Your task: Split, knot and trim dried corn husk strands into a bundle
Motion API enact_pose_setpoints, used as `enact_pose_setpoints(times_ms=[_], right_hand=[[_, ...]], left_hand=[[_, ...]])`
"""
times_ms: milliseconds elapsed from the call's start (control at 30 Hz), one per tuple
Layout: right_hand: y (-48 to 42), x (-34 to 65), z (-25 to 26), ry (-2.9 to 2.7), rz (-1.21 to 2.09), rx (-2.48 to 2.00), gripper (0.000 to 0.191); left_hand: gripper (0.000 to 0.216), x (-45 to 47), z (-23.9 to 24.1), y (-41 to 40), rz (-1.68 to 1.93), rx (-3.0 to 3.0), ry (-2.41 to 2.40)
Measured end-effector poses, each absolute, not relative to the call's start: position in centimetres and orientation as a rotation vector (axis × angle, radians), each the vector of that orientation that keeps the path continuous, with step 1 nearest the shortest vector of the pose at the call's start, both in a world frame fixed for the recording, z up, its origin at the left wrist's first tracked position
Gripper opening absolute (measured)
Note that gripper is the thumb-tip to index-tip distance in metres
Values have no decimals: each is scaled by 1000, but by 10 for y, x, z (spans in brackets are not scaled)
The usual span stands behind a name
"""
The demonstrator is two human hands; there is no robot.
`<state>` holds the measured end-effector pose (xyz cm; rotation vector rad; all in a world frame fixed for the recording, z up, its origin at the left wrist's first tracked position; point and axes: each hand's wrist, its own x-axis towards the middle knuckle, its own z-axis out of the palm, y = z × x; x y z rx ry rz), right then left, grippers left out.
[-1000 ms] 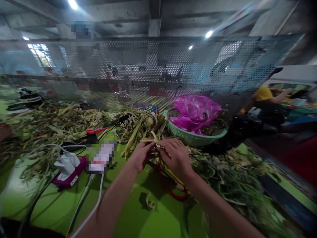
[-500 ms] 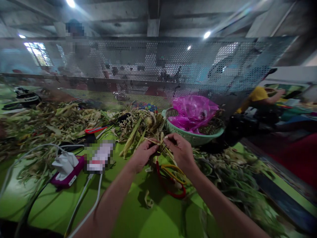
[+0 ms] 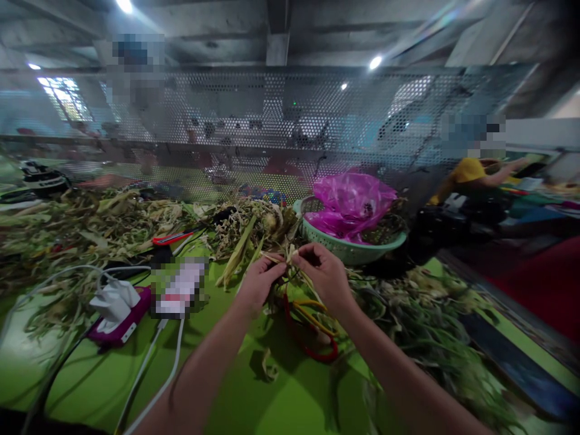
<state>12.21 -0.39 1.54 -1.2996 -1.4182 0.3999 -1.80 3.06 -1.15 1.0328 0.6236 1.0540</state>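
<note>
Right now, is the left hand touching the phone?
Apart: the head view shows green tabletop between the left hand and the phone.

Workshop, large shared indoor one: bare concrete ceiling (image 3: 217, 27) with beams and small bright lights (image 3: 376, 62), a gridded window (image 3: 64, 96) far left, and a tall perforated metal partition (image 3: 267, 136) running along the back of a green worktable (image 3: 181, 399). Tabletop is working clutter, with heaps of dry plant leaves (image 3: 104, 220), a red cutter (image 3: 172, 238), a green plastic basket (image 3: 380, 246) and a purple power strip (image 3: 118, 326) with white plugs. Off right, a person in yellow (image 3: 470, 171) sits at another cluttered work surface.
</note>
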Motion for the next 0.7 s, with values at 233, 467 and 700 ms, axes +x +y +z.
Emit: enact_pose_setpoints(times_ms=[233, 467, 700], right_hand=[[1, 120, 8, -1468, 627, -1267, 23], [5, 128, 6, -1387, 693, -1230, 21], [7, 133, 9, -1212, 813, -1209, 24]], left_hand=[[21, -16, -16, 32, 1070, 1037, 625], [26, -20, -19, 39, 1002, 1283, 658], [24, -21, -12, 34, 904, 1218, 659]])
